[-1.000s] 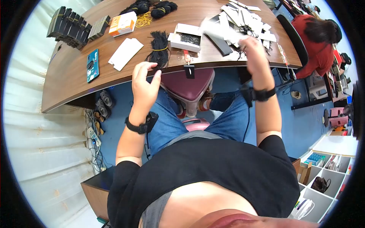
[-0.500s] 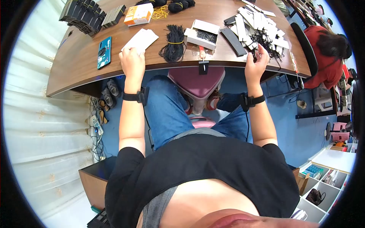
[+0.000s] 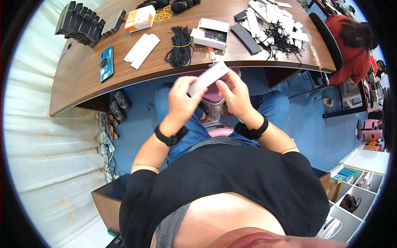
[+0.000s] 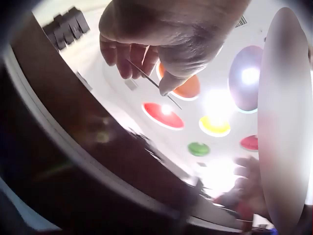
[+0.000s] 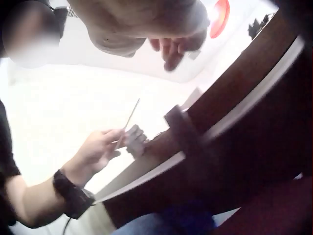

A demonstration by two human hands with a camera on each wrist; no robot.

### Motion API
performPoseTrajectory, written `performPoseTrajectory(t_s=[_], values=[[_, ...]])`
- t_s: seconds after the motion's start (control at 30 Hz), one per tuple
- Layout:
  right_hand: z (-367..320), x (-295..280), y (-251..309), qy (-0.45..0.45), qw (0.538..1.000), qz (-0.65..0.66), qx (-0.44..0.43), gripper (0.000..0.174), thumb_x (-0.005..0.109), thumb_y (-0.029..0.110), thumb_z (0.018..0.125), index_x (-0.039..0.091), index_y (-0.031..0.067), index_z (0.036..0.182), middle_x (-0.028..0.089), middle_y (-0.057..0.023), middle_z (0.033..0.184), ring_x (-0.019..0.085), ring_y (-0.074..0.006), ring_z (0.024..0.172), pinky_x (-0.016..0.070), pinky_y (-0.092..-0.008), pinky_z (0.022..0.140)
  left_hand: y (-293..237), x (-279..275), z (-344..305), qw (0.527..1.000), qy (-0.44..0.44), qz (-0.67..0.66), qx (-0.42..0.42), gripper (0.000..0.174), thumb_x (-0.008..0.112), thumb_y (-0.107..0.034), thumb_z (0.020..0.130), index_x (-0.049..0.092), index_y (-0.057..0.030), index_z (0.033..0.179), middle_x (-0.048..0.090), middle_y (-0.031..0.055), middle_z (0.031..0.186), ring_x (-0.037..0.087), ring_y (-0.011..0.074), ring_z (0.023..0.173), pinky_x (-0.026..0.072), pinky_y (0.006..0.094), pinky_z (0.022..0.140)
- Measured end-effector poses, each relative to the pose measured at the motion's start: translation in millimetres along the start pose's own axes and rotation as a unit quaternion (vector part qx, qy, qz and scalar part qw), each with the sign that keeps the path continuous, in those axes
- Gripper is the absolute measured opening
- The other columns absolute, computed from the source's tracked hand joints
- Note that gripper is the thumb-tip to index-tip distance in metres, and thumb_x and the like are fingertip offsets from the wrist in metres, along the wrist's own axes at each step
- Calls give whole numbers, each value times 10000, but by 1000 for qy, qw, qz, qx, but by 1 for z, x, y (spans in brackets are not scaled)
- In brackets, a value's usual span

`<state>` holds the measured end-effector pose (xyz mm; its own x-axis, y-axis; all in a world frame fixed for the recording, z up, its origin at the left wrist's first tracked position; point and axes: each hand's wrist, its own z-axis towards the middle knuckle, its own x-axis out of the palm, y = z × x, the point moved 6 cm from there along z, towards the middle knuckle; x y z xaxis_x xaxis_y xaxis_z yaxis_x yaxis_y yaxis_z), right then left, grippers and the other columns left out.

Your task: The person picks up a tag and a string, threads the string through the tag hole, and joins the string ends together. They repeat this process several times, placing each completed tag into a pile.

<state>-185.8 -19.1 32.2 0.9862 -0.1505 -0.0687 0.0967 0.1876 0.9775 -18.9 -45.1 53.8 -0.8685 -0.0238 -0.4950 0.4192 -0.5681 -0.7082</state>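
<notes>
In the head view, the left hand pinches a white card by its near end, fingers on one side and thumb on the other. The card slants up over the lap, just off the edge of the table, its far end beside the right hand. The right hand's fingers are loosely bent, with the thumb apart from them; whether they touch the card cannot be told here. On the table, from left to right, lie a phone, some loose cards, a cord bundle, a small box of black bits, a dark bar and a pile of white pieces with black cords. An orange box stands farther back, near dark stacks. In the left wrist view, the card shows edge-on between the left thumb and fingers; coloured ovals show behind, and the right hand is blurred, low down. In the right wrist view, the right hand is clear of the card, its fingers bent and holding nothing, while the left hand grips the card lower down.
</notes>
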Motion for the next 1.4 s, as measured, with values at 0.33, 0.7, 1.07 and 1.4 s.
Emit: performPoseTrajectory(t_s=[0.33,0.7,1.07,1.4], values=[[10,4,-63,41,991,-123,31,195,518,165,887,574,1,975,620,-189,857,626,-308,811,473,-374,710,55,73,-24,956,158,-166,-183,171,546,-140,901,600,17,945,625,47,794,565,89,722,460,251,646],[16,-4,-52,15,982,-189,22,192,529,197,873,570,27,953,617,-217,869,602,-391,840,471,-428,693,43,71,-2,991,115,-30,-68,172,589,-162,852,612,8,840,607,152,699,581,229,597,446,325,551],[14,-1,-28,16,948,-317,-11,172,520,198,876,504,27,865,593,-203,811,577,-403,793,444,-471,659,53,75,1,979,152,-72,-111,198,590,-178,851,637,14,869,633,161,733,614,204,635,460,311,586],[22,0,-38,19,964,-263,35,208,522,225,883,541,18,889,603,-224,845,582,-403,831,452,-464,688,55,73,5,981,152,-34,-120,238,598,-207,851,646,22,810,640,123,662,610,178,602,456,306,552]])
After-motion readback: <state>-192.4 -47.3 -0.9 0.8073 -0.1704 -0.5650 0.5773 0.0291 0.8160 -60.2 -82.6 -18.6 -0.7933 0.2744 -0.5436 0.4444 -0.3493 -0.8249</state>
